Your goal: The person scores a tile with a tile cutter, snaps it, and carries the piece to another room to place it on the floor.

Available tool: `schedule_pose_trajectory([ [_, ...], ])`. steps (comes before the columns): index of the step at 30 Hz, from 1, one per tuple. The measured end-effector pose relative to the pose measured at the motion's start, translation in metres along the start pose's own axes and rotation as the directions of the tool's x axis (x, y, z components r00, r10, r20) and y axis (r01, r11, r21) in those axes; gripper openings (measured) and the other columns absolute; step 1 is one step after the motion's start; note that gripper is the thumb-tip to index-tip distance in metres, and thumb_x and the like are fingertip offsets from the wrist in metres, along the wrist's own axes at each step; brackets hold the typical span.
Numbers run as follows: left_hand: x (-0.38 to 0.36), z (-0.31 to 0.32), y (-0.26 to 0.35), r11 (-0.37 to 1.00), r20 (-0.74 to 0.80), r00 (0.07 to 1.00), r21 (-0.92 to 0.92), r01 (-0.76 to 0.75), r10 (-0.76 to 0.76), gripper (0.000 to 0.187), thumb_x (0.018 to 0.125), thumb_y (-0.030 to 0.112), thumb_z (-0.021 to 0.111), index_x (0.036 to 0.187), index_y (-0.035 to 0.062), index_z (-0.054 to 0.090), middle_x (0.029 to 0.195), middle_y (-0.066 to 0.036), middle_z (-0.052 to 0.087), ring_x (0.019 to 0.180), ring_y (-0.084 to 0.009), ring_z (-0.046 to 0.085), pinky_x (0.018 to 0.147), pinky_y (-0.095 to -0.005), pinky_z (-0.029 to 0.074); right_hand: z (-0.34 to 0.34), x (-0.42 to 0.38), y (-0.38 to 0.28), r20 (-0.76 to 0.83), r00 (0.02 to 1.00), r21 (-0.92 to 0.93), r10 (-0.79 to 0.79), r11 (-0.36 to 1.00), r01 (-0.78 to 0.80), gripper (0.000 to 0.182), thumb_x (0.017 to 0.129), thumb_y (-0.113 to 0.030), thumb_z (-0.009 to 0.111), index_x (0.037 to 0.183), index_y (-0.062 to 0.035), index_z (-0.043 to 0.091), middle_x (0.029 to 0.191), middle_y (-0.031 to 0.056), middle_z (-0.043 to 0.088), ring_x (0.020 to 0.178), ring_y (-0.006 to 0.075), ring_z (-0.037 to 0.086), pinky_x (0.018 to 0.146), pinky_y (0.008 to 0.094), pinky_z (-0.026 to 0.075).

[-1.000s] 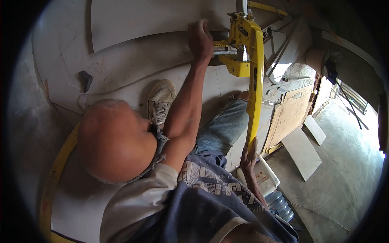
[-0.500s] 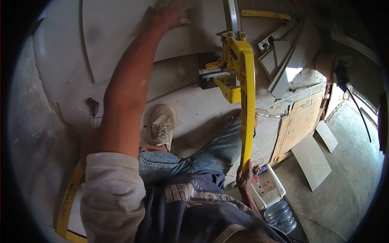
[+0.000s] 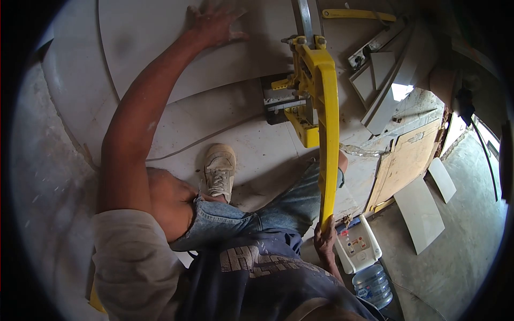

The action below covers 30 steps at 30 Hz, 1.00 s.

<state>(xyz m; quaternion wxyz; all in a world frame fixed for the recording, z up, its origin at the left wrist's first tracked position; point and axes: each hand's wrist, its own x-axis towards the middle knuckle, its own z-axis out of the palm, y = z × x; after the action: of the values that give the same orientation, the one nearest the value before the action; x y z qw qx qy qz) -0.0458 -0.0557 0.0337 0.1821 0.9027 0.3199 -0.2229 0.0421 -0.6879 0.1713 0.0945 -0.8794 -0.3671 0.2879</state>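
My left hand (image 3: 213,25) lies with fingers spread on a large pale tile (image 3: 150,59) at the top of the view. My right hand (image 3: 325,239) is wrapped round the near end of the long yellow handle of a manual tile cutter (image 3: 327,117). The cutter's yellow head sits on a metal rail (image 3: 304,21) that runs away from me. Under the head is a dark base piece (image 3: 274,109) at the tile's near edge. My shoe (image 3: 219,168) rests on the floor tiles below the cutter.
Cut tile strips (image 3: 383,72) lean in a pile at the right, near a yellow bar (image 3: 358,14). A wooden board (image 3: 407,158), two loose tile pieces (image 3: 420,214), a white water dispenser (image 3: 358,246) and a blue water bottle (image 3: 373,289) are on the right side.
My left hand has settled from a blurred motion into a spread position on the tile. My left elbow has swung outward to the left. My right hand keeps its hold on the handle.
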Motion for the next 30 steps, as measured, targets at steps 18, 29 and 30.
schedule_pose_trajectory([
  [18, 0.025, 0.034, -0.012, 0.994, -0.082, 0.992, -0.045, 0.095, -0.098, 0.086, 0.077, 0.074, 0.057, 0.151, 0.0388, 0.03, 0.162, -0.006, 0.015, 0.149, -0.0406, 0.001, 0.104, -0.0828, 0.008, -0.041, 0.01, -0.044, 0.049, 0.993, -0.024, 0.108, 0.994, -0.107, 0.063, 0.087, -0.006, 0.062, 0.143, 0.0039, 0.035, 0.092, 0.0256, 0.063, 0.078, 0.0368, 0.067, 0.068, 0.0415, 0.052],
  [29, -0.02, 0.139, 0.13, 0.69, -0.407, 0.867, -0.715, -0.108, -0.287, 0.035, 0.085, 0.021, 0.065, 0.119, 0.0135, 0.066, 0.132, -0.012, 0.057, 0.124, -0.0356, 0.049, 0.103, -0.0478, 0.042, -0.119, 0.007, -0.111, 0.025, 0.989, -0.04, 0.144, 0.989, -0.143, 0.068, 0.09, -0.013, 0.064, 0.151, -0.0063, 0.034, 0.104, 0.0151, 0.063, 0.078, 0.0167, 0.059, 0.066, 0.0313, 0.051],
  [30, -0.029, 0.151, 0.142, 0.657, -0.408, 0.88, -0.736, -0.16, -0.243, 0.035, 0.085, 0.02, 0.066, 0.119, 0.0131, 0.066, 0.129, -0.012, 0.059, 0.123, -0.0347, 0.05, 0.102, -0.0454, 0.043, -0.124, 0.004, -0.104, -0.016, 1.0, -0.055, 0.015, 0.998, -0.015, 0.071, 0.088, -0.01, 0.064, 0.151, -0.0057, 0.032, 0.102, 0.0135, 0.064, 0.078, 0.0165, 0.059, 0.066, 0.0304, 0.05],
])
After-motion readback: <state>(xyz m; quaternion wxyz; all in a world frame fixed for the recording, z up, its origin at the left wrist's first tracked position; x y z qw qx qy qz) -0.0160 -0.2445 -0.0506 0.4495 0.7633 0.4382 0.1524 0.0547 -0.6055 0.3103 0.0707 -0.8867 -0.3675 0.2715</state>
